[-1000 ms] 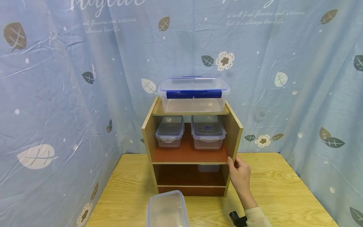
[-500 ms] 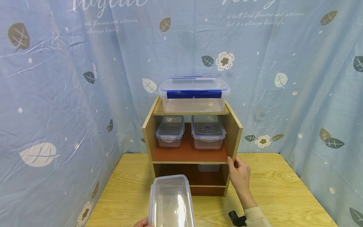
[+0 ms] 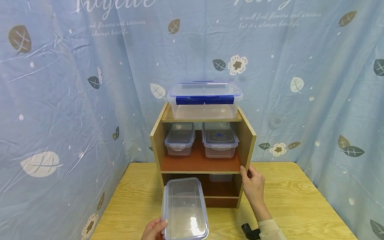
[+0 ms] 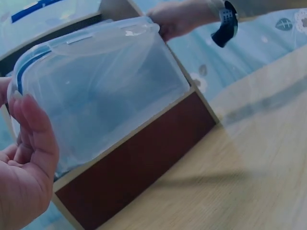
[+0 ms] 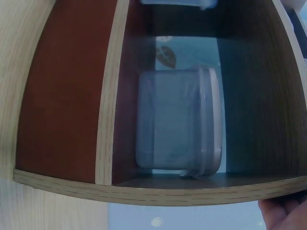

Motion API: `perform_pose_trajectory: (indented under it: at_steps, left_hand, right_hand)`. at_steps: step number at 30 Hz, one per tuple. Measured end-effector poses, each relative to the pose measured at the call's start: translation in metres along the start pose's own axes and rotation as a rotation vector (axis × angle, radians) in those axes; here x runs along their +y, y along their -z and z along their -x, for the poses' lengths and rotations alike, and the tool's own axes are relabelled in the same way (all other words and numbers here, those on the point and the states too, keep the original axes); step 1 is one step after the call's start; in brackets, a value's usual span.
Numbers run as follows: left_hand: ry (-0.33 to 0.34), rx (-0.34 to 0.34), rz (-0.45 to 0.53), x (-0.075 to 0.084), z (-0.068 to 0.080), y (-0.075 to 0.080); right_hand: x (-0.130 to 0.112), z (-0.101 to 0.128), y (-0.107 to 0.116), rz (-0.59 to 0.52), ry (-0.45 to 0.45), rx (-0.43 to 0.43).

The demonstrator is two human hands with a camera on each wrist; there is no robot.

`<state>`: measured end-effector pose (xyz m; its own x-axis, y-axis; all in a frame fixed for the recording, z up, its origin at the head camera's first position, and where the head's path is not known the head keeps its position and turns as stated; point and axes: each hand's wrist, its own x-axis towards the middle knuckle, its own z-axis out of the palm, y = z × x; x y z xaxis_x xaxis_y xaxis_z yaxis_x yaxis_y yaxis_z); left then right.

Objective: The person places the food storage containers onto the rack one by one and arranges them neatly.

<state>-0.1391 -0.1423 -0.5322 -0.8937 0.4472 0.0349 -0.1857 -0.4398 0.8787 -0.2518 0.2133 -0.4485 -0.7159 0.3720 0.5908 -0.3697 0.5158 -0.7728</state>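
My left hand [image 3: 154, 229] grips a clear lidded food container [image 3: 184, 208] by its left side, thumb on the lid's edge. It is held in front of the lower left part of a small wooden shelf [image 3: 201, 172]. In the left wrist view the same container [image 4: 115, 91] covers much of the lower compartment, with my curled left fingers [image 4: 38, 124] at its near end. My right hand [image 3: 253, 185] holds the shelf's right side panel [image 3: 248, 146], thumb at the front edge and fingers behind. Only part of the right hand [image 5: 285, 215] shows in the right wrist view.
A large container with a blue clip [image 3: 205, 100] stands on top of the shelf. Two lidded containers, left [image 3: 180, 138] and right [image 3: 220, 140], sit on the middle level. Another container [image 5: 175, 120] stands in the lower compartment's right end. Blue curtains surround the wooden table [image 3: 294, 196].
From the bottom edge of the head view, the container has risen and moved forward toward the shelf's lower compartment, the left hand coming into view with it. The right hand stays on the side panel.
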Motion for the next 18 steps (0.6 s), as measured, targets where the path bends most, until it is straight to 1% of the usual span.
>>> perform_pose_trajectory:
  at_steps: [5, 8, 13, 18]
  left_hand:
    - [0.047, 0.033, 0.089, 0.0, -0.009, 0.005]
    - [0.055, 0.069, 0.081, 0.001, -0.013, 0.007]
    - [0.048, 0.177, 0.035, 0.003, -0.02, 0.004]
    - [0.027, 0.295, 0.032, 0.006, -0.027, -0.003]
  right_hand:
    - [0.002, 0.0, 0.0, 0.007, 0.02, 0.01]
    - [0.002, 0.0, -0.001, 0.0, 0.021, 0.012]
    - [0.001, 0.001, 0.0, -0.016, 0.014, 0.004]
    - [0.001, 0.001, 0.0, -0.015, 0.01, 0.001]
